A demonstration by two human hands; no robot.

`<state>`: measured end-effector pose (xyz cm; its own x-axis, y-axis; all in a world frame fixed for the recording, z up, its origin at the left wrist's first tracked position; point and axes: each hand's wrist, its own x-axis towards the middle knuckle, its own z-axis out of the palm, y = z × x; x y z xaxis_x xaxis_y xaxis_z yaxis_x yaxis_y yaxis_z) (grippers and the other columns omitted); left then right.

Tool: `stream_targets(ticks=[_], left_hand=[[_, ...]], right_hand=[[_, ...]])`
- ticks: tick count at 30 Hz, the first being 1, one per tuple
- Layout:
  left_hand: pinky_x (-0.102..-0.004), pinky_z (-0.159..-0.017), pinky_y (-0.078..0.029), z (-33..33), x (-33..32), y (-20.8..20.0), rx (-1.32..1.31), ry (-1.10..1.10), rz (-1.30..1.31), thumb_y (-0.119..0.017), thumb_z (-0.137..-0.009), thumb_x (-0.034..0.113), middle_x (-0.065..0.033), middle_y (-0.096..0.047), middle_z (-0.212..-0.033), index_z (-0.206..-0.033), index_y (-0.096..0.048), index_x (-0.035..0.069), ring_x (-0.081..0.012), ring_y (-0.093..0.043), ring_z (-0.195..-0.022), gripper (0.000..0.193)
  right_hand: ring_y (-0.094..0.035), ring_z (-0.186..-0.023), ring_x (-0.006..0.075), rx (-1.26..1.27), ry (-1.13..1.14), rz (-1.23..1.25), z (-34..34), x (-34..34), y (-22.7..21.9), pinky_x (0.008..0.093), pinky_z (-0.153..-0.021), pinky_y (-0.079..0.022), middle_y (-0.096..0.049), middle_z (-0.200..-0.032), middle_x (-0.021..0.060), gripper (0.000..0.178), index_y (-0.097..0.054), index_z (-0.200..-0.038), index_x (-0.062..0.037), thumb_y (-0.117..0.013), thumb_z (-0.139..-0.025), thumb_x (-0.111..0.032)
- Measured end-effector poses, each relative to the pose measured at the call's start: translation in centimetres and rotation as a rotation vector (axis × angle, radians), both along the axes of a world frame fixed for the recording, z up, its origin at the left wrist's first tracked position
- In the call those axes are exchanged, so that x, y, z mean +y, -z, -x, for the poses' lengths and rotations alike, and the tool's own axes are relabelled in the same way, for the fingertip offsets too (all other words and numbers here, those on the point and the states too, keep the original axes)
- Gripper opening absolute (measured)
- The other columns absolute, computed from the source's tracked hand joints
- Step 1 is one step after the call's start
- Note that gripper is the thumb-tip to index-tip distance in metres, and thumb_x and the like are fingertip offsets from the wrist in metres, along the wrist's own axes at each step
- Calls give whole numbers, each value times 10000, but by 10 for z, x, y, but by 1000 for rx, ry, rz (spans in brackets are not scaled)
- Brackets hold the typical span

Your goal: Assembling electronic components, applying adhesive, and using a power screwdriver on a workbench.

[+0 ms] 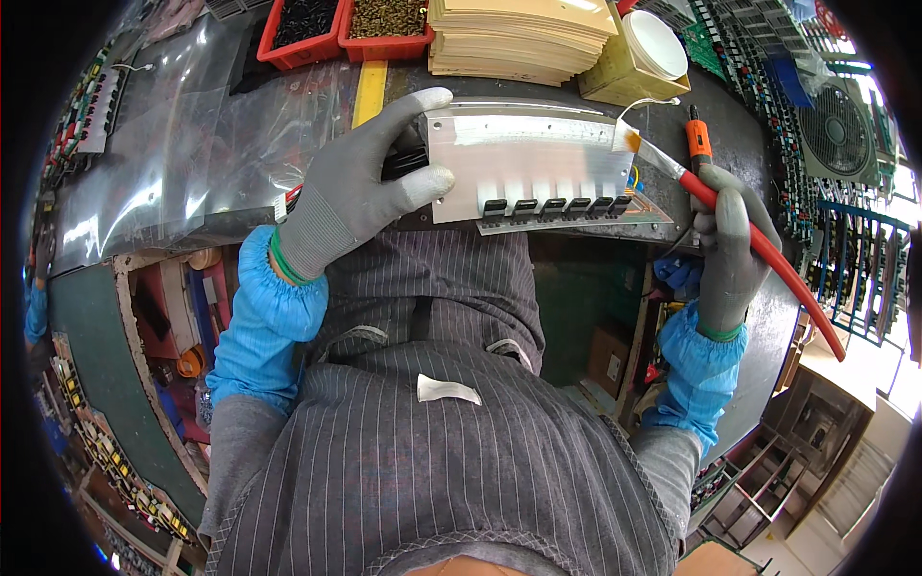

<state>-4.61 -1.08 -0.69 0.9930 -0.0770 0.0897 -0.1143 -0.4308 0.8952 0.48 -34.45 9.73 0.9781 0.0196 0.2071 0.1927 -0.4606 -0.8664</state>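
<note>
My gloved left hand (370, 173) grips the left end of a silvery metal plate (528, 158), thumb in front and fingers behind its edge. A row of several black components stands along the plate's lower edge, and part of a circuit board (586, 223) shows beneath. In my gloved right hand (735, 230) is a brush with a long red handle (797, 278). Its pale bristles touch the plate's upper right corner. White smears lie along the top of the plate and above the black components. A white wire with a small connector loops up behind that corner.
Two red bins (298, 34) of small black and brass-coloured parts stand at the back, beside a stack of tan sheets (519, 43). A white round tub (656, 45) sits in a wooden box. An orange-handled screwdriver (698, 139) lies right of the plate; plastic sheeting (182, 144) covers the left bench.
</note>
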Motion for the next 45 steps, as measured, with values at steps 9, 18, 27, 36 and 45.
stream_targets(ticks=[9, 18, 27, 36, 45], left_hand=[[-399, -934, -543, 0, -1, -1, -19, -4, 9, -710, -830, 541, -146, -703, -1121, -1445, -494, 190, -291, -693, -1069, 740], [-381, -1007, -498, 1, 0, -12, 90, 20, -16, -700, -864, 470, -161, -666, -1189, -1474, -458, 112, -250, -648, -1137, 748], [-389, -993, -510, 0, 0, -12, 89, 23, -33, -705, -846, 508, -163, -673, -1187, -1474, -461, 133, -269, -657, -1136, 771], [-396, -973, -525, 1, -1, -9, 48, 8, -3, -704, -837, 513, -161, -683, -1170, -1461, -477, 160, -277, -675, -1104, 751], [-415, -961, -536, -1, -1, 0, 24, -4, 1, -712, -822, 541, -159, -687, -1153, -1453, -488, 181, -301, -676, -1103, 760]], right_hand=[[-590, -654, 57, 240, -253, -237, 20, 62, -8, 188, -578, -438, -702, -785, 37, 407, -723, -1114, -1, -677, -907, -348], [-556, -601, 44, 88, -62, -121, 12, 63, -2, 173, -542, -409, -677, -747, 31, 373, -736, -1054, 23, -677, -914, -318], [-584, -648, 81, 75, -252, -83, 15, 73, -3, 215, -588, -447, -673, -744, 58, 314, -722, -1053, 58, -662, -914, -217], [-585, -638, 61, -45, -1, 65, 4, 33, -9, 196, -588, -448, -701, -791, 65, 266, -745, -1026, 21, -642, -916, -198], [-595, -640, 59, 178, -201, -214, 16, 59, -8, 190, -577, -458, -690, -764, 50, 316, -731, -1071, 26, -671, -919, -245]])
